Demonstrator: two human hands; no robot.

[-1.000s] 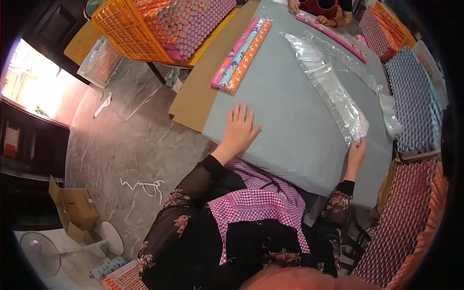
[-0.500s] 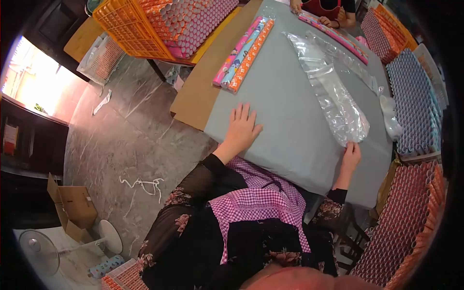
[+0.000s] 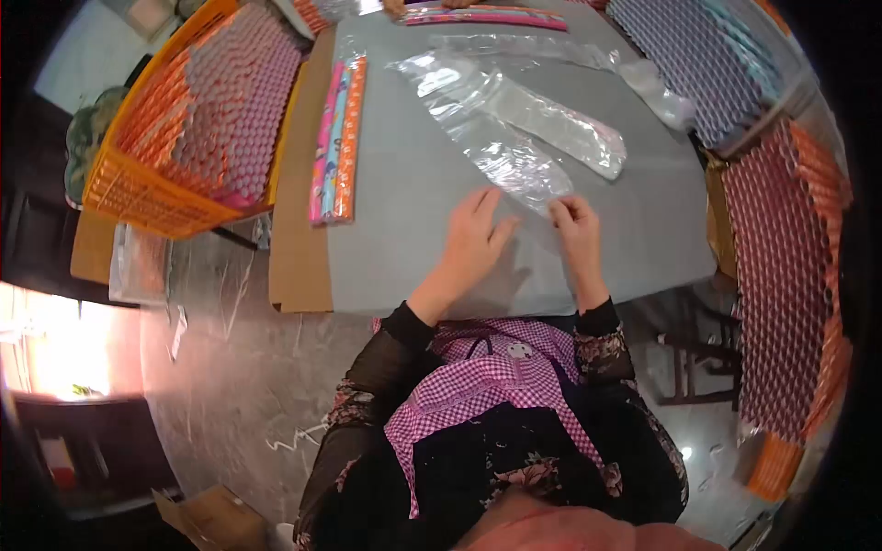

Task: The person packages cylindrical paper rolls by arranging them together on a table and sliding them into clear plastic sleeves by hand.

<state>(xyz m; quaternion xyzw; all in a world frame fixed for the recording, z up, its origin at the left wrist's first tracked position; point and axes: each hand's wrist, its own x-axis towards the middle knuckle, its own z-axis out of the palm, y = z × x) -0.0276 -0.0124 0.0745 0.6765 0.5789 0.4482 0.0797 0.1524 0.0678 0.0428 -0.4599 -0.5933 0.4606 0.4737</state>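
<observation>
A stack of clear plastic bags (image 3: 514, 165) lies fanned out across the grey-covered table (image 3: 404, 266). My right hand (image 3: 579, 234) pinches the near end of the bags between thumb and fingers. Just to the left, my left hand (image 3: 473, 234) is over the tabletop with its fingers stretched out and its thumb apart; the fingertips are beside the bags' near edge, and I cannot tell whether they touch it. Left of my hands lies a clear-wrapped set of three patterned rolls (image 3: 337, 147), pink, blue and orange.
An orange crate (image 3: 152, 207) full of rolls stands at the left. More stacked rolls (image 3: 781, 285) line the right side, above a dark wooden stool (image 3: 698, 354). Across the table, another person's hand (image 3: 395, 9) is near a pink wrapped set (image 3: 487, 16).
My left hand has moved right across the table to the bags. My right hand has shifted left, still pinching the bag end. The camera view has turned.
</observation>
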